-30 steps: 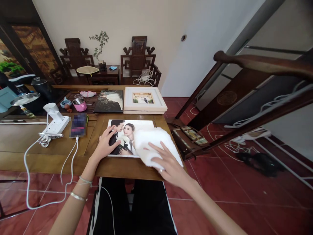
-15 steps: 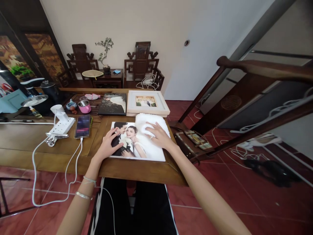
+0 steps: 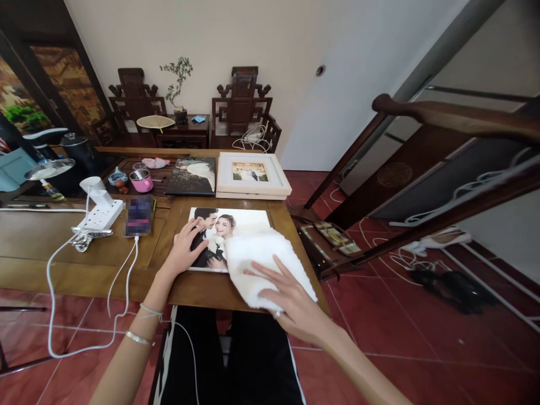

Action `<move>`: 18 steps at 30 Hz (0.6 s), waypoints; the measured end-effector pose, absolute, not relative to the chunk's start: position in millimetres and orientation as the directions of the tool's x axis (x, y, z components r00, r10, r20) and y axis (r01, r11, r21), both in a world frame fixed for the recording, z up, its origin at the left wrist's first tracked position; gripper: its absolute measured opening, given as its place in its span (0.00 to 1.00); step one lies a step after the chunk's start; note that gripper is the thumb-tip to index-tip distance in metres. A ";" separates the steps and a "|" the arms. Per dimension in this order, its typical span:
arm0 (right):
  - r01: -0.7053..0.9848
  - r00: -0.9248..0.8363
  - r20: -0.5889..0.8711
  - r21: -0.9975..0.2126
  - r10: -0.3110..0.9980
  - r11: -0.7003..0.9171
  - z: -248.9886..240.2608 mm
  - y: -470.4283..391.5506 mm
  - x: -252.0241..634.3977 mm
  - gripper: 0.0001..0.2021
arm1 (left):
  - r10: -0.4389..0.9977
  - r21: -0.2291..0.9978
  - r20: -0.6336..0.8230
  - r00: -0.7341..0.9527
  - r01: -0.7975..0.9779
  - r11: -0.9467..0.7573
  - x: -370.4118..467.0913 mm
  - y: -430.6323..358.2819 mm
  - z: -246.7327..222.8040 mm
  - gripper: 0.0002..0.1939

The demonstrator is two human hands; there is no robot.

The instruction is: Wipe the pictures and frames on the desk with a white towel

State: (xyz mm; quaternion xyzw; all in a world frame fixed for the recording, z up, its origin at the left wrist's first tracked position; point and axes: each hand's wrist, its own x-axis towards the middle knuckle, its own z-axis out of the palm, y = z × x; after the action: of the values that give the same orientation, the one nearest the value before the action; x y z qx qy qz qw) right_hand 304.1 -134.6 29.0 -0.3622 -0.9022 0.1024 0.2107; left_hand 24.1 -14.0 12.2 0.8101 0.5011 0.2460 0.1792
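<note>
A glossy photo print [image 3: 248, 219] of a couple lies flat on the wooden table [image 3: 198, 293]. My left hand [image 3: 183, 248] rests on its left edge with fingers apart, gripping nothing. Over the print's lower right part spreads a white fluffy cloth [image 3: 264, 247], which also reaches past the print to the table's front edge. My right hand [image 3: 295, 301] presses on top of this cloth, fingers stretched out and spread. The cloth hides the print's lower right corner.
Behind the print are a dark photo panel [image 3: 192, 179] and a light framed picture [image 3: 253, 192]. To the left lie a phone [image 3: 139, 216] on a cable, a white power strip [image 3: 105, 216] and a pink cup [image 3: 141, 181]. A wooden chair [image 3: 358, 191] stands at the right.
My right hand has drawn the white cloth from the print's upper right down toward the table's front edge. My left hand stays on the print's left edge. The view has shifted slightly.
</note>
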 end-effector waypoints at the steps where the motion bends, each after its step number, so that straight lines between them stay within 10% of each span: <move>1: 0.594 -0.668 0.293 -0.343 0.684 0.728 30.8 -137.5 303.5 0.21 | 0.899 0.533 0.220 0.378 0.726 -0.436 24.1 -14.0 12.1 0.23; 18: 0.760 -0.439 0.354 -0.344 0.826 0.552 21.2 5.1 307.4 0.16 | 0.901 0.540 0.208 0.381 0.723 -0.431 21.3 -12.1 11.1 0.23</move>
State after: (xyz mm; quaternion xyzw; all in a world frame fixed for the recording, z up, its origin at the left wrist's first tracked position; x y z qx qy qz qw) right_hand 307.4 5.1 21.2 -0.4687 -0.8457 0.0665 0.2464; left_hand 21.3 -12.1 11.1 0.8105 0.5010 0.2419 0.1833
